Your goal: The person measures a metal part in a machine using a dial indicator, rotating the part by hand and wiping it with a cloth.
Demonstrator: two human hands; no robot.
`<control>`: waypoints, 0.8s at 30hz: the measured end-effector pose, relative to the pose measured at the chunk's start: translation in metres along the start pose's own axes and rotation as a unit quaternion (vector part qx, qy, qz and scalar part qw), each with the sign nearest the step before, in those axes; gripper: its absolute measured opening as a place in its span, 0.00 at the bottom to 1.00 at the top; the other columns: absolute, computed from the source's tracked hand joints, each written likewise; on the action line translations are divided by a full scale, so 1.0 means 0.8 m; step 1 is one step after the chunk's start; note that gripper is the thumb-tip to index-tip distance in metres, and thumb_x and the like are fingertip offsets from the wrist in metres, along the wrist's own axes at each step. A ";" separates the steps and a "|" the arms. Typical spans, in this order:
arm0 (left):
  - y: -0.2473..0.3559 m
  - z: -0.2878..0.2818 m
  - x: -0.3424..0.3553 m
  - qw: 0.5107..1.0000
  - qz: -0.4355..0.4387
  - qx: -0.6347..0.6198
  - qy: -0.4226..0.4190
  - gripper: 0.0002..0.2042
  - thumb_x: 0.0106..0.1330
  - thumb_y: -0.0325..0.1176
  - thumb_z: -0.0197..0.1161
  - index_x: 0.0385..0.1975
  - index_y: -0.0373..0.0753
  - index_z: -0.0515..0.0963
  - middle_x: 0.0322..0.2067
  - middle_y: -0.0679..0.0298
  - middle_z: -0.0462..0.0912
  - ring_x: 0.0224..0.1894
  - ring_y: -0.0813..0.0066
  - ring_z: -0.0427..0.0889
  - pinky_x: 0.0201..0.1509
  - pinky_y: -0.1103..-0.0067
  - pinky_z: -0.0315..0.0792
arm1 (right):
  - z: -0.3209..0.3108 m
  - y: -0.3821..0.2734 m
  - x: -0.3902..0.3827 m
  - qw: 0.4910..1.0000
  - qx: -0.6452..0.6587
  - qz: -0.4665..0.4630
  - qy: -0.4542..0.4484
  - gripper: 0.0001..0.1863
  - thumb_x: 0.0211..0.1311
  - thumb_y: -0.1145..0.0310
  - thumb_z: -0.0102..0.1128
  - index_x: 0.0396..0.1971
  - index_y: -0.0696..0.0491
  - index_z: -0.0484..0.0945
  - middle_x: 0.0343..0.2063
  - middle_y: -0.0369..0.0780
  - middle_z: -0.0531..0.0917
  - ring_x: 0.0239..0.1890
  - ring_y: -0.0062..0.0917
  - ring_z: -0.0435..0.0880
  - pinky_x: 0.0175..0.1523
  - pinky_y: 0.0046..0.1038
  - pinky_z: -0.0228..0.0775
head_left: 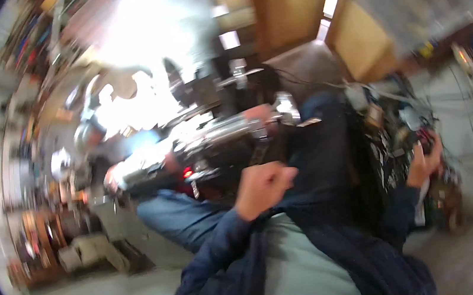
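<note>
Head view: Right hand (423, 165) is partly open, fingers at 1 dark object (425, 139) beside the clutter (389, 151); hold unconfirmed. Left hand (261, 191) is curled near the metal machine (217, 133); whether it grips anything cannot be told. Judged step: handling the object. Next move calls for secure finger contact. Containers: blurred, contents indistinct.

I see the person's left hand (265, 190) curled into a loose fist above their lap, near a shiny metal machine (219, 133) bearing a small red light (188, 172). Their right hand (425, 163) is out to the far right, at a dark object (425, 139) among clutter (381, 149); blur prevents me telling whether it grips.
</note>
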State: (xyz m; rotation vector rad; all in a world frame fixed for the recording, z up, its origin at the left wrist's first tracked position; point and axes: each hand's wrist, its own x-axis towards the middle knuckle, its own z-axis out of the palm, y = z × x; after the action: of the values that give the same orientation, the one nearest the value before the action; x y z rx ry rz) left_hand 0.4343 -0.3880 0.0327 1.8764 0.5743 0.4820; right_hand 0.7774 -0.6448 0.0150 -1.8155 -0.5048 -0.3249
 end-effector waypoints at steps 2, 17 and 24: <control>-0.001 0.023 0.020 0.991 0.028 -0.111 -0.063 0.15 0.70 0.37 0.62 0.47 0.31 0.80 0.37 0.55 0.86 0.38 0.73 0.85 0.40 0.77 0.78 | 0.061 -0.083 -0.028 0.991 -0.001 -0.118 -0.069 0.24 0.54 0.77 0.60 0.53 0.60 0.72 0.44 0.43 0.78 0.47 0.29 0.77 0.56 0.32 0.69; -0.052 -0.128 -0.028 0.819 0.049 -0.497 0.281 0.19 0.77 0.45 0.42 0.30 0.37 0.71 0.30 0.57 0.81 0.27 0.73 0.79 0.28 0.79 0.72 | 0.306 -0.343 -0.176 0.806 0.142 -0.381 -0.430 0.27 0.59 0.71 0.63 0.58 0.57 0.69 0.54 0.47 0.75 0.53 0.39 0.75 0.59 0.39 0.64; -0.076 -0.300 -0.104 0.947 0.128 -0.284 0.075 0.16 0.66 0.40 0.64 0.44 0.33 0.77 0.34 0.60 0.85 0.30 0.77 0.82 0.34 0.82 0.75 | 0.451 -0.388 -0.224 0.611 0.201 -0.133 -0.754 0.12 0.71 0.72 0.55 0.48 0.62 0.73 0.38 0.40 0.83 0.41 0.23 0.83 0.49 0.25 0.74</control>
State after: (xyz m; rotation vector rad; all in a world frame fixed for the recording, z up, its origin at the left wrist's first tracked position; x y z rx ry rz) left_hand 0.2196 -0.2409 0.0560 1.3682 0.2465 0.8673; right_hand 0.4559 -0.2570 0.0840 -1.1371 -1.8264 1.2222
